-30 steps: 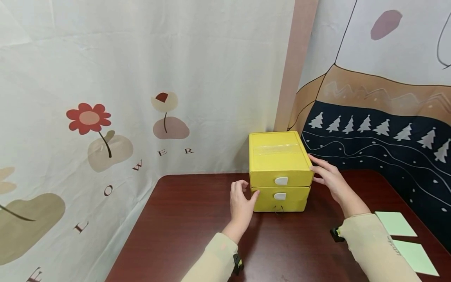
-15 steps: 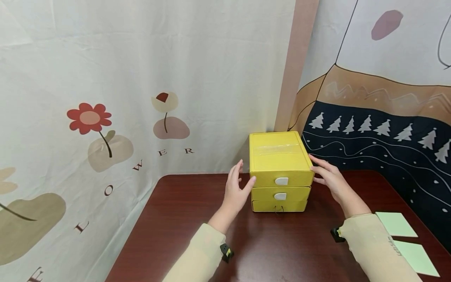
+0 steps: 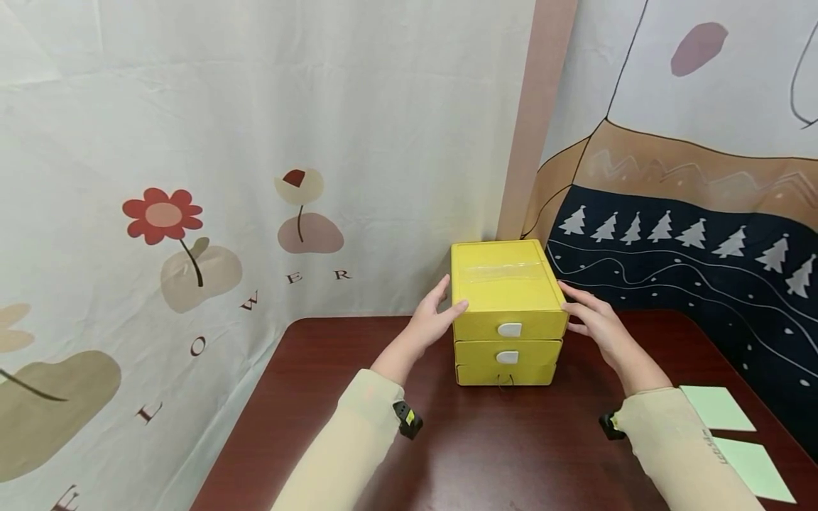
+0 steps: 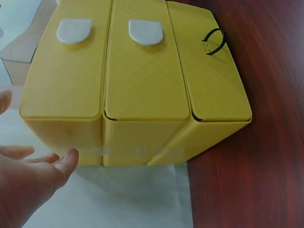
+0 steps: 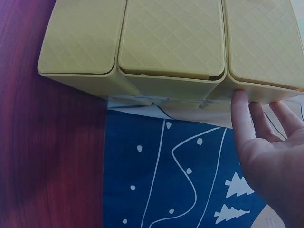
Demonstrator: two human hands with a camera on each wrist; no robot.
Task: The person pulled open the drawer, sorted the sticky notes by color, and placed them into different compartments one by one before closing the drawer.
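Observation:
A yellow three-tier drawer box [image 3: 505, 292] stands on the table, its drawers pushed in. White tab handles [image 3: 509, 329] mark the top and middle drawers, and a thin dark loop [image 4: 216, 41] hangs on the bottom one. Clear tape crosses its top. My left hand [image 3: 427, 323] is at the upper left side of the box, fingers extended and thumb near the front top corner; whether it touches is hard to tell. On the opposite side, my right hand [image 3: 601, 328] rests its extended fingertips against the upper right wall, as the right wrist view also shows.
Two pale green paper squares [image 3: 717, 408] lie at the right of the dark red wooden table [image 3: 332, 426]. Behind the box hangs a printed cloth backdrop [image 3: 383, 142], close to the table's back edge. A small black device [image 3: 407, 420] sits on each wrist.
My left hand has risen from beside the lower drawers to the upper left edge of the box, its fingers straightening. The right hand and the box stay where they were.

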